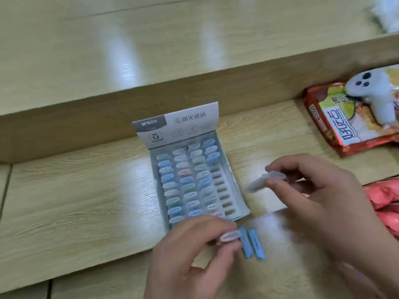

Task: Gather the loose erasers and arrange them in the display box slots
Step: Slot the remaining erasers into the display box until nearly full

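A white display box (236,186) with an upright printed lid stands on the wooden surface. Its three left columns are full of erasers in clear sleeves; the right column holds three at the far end, and the slots nearer me are bare. My right hand (319,190) pinches a pale grey eraser (262,181) just right of the box. My left hand (194,251) holds a pinkish eraser (230,235) at the box's near edge. Two blue erasers (251,243) lie side by side on the wood just beyond my left hand.
A raised wooden ledge (151,91) runs behind the box. At the right lie a red and green snack packet (336,124) with a white controller (375,91) on it, and something pink (384,203) at the right edge.
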{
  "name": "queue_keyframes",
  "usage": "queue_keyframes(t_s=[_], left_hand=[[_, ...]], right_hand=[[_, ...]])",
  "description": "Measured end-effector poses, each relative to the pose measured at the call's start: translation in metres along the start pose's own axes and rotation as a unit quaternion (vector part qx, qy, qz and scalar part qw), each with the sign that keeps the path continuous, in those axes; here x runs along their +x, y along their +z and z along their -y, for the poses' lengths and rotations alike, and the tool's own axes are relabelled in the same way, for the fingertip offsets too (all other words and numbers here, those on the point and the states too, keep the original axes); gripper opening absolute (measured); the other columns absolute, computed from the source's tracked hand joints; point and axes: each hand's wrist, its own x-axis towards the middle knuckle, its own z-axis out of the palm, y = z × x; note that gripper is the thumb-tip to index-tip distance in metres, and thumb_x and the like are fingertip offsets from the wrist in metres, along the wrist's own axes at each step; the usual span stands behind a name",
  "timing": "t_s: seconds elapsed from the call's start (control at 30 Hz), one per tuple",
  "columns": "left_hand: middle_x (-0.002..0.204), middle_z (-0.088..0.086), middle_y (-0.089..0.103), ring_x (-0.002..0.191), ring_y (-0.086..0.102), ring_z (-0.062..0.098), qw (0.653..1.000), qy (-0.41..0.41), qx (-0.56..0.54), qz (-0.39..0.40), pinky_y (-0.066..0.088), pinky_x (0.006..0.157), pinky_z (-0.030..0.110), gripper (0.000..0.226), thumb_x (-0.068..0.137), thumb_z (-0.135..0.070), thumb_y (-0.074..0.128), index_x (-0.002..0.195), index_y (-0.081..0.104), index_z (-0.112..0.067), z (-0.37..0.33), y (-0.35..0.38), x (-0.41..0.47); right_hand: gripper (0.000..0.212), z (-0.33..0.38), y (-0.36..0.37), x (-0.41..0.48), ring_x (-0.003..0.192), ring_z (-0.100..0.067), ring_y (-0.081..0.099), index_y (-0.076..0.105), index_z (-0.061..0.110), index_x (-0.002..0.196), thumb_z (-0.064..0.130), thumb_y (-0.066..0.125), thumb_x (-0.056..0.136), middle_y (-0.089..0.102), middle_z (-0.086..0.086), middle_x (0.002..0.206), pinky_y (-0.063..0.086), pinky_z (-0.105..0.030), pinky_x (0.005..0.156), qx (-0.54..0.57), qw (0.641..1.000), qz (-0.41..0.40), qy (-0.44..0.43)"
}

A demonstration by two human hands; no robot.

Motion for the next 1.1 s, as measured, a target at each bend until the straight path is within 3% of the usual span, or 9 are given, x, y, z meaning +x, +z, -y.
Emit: queue_keyframes(t_s=[0.1,0.17,0.27,0.4,0.63,0.77,0.9,1.1], left_hand=[[0.091,-0.009,0.069,0.086,0.069,0.014,0.993,-0.047,-0.06,-0.087,0.055,0.069,0.024,0.01,0.078,-0.025,0.075,0.087,0.074,-0.03,0.0,-0.002,0.027],[0.093,-0.007,0.069,0.089,0.07,0.016,0.985,-0.094,-0.086,-0.116,0.055,0.071,0.022,0.013,0.08,-0.023,0.078,0.089,0.073,-0.032,0.006,0.0,0.042],[0.092,-0.008,0.07,0.09,0.07,0.013,0.974,-0.153,-0.105,-0.127,0.052,0.074,0.013,0.02,0.081,-0.015,0.081,0.087,0.074,-0.033,0.014,0.004,0.055],[0.096,-0.008,0.072,0.091,0.071,0.009,0.967,-0.2,-0.118,-0.108,0.055,0.076,0.017,0.022,0.08,-0.011,0.078,0.087,0.077,-0.033,0.024,0.01,0.058],[0.098,-0.014,0.071,0.096,0.07,0.009,0.968,-0.202,-0.097,-0.109,0.053,0.078,0.015,0.026,0.083,-0.013,0.076,0.09,0.075,-0.038,0.026,0.01,0.061],[0.097,-0.017,0.07,0.094,0.07,0.005,0.972,-0.189,-0.082,-0.109,0.052,0.076,0.011,0.033,0.086,-0.011,0.074,0.087,0.072,-0.043,0.025,0.009,0.063],[0.099,-0.015,0.069,0.097,0.069,0.007,0.972,-0.19,-0.081,-0.109,0.054,0.08,0.016,0.028,0.088,-0.012,0.072,0.092,0.073,-0.04,0.028,0.01,0.063],[0.098,-0.016,0.069,0.097,0.068,0.004,0.974,-0.187,-0.076,-0.104,0.053,0.079,0.014,0.028,0.088,-0.012,0.071,0.093,0.072,-0.04,0.028,0.009,0.064]], right_hand=[[0.01,0.008,0.004,0.023,0.08,-0.007,0.063,0.069,0.033,0.093,0.031,0.07,0.083,0.066,0.014,0.087,0.044,-0.007,0.068,-0.004,0.999,-0.008,-0.044],[0.013,0.009,0.014,0.035,0.082,-0.007,0.063,0.069,0.033,0.098,0.028,0.068,0.085,0.065,0.017,0.087,0.046,-0.011,0.069,-0.022,0.997,0.006,-0.076],[0.017,0.001,0.035,0.048,0.084,-0.002,0.061,0.07,0.029,0.101,0.02,0.072,0.086,0.064,0.019,0.091,0.049,-0.015,0.072,-0.059,0.991,0.043,-0.109],[0.015,-0.019,0.055,0.057,0.084,-0.001,0.059,0.07,0.029,0.104,0.027,0.066,0.089,0.064,0.018,0.094,0.053,-0.032,0.072,-0.112,0.983,0.074,-0.128],[0.021,-0.022,0.061,0.063,0.085,-0.011,0.059,0.07,0.037,0.102,0.043,0.055,0.088,0.068,0.02,0.095,0.053,-0.034,0.062,-0.199,0.959,0.077,-0.188],[0.029,-0.021,0.063,0.066,0.082,-0.012,0.059,0.071,0.036,0.106,0.044,0.047,0.091,0.069,0.019,0.095,0.053,-0.035,0.059,-0.19,0.959,0.07,-0.199],[0.031,-0.022,0.063,0.068,0.083,-0.012,0.06,0.072,0.035,0.107,0.045,0.047,0.092,0.07,0.019,0.095,0.054,-0.036,0.059,-0.187,0.958,0.07,-0.204],[0.031,-0.025,0.064,0.07,0.085,-0.009,0.057,0.073,0.033,0.104,0.045,0.048,0.091,0.068,0.018,0.095,0.046,-0.025,0.058,-0.191,0.959,0.039,-0.206]])
